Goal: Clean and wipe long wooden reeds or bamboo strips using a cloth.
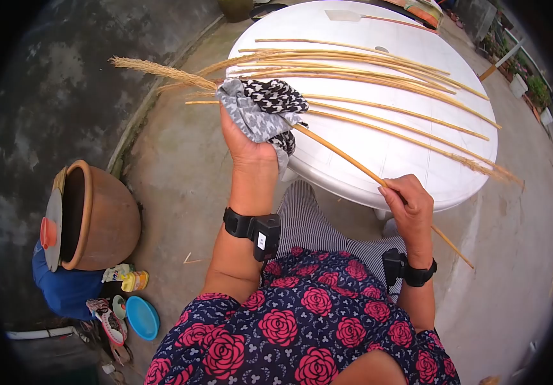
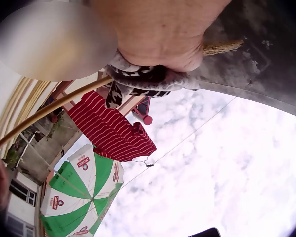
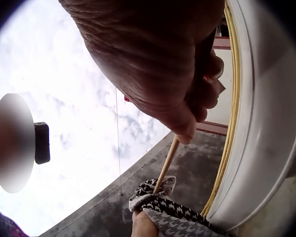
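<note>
My left hand (image 1: 245,138) grips a black-and-white houndstooth cloth (image 1: 265,109) wrapped round a long yellow reed stalk (image 1: 344,157). The stalk's feathery tip (image 1: 154,68) sticks out past the cloth to the left. My right hand (image 1: 408,205) holds the same stalk lower down, its end (image 1: 456,251) poking out behind. In the left wrist view the cloth (image 2: 143,81) bunches under my palm and the stalk (image 2: 54,106) runs off to the left. The right wrist view shows the stalk (image 3: 166,165) leaving my right hand's fingers (image 3: 190,121) and entering the cloth (image 3: 175,215).
Several more reed stalks (image 1: 379,80) lie across a round white plastic table (image 1: 379,147) ahead. A brown clay jar (image 1: 96,218) with a lid stands at the left on the concrete floor, beside a blue dish (image 1: 142,317) and small bottles. A green-white umbrella (image 2: 81,197) shows overhead.
</note>
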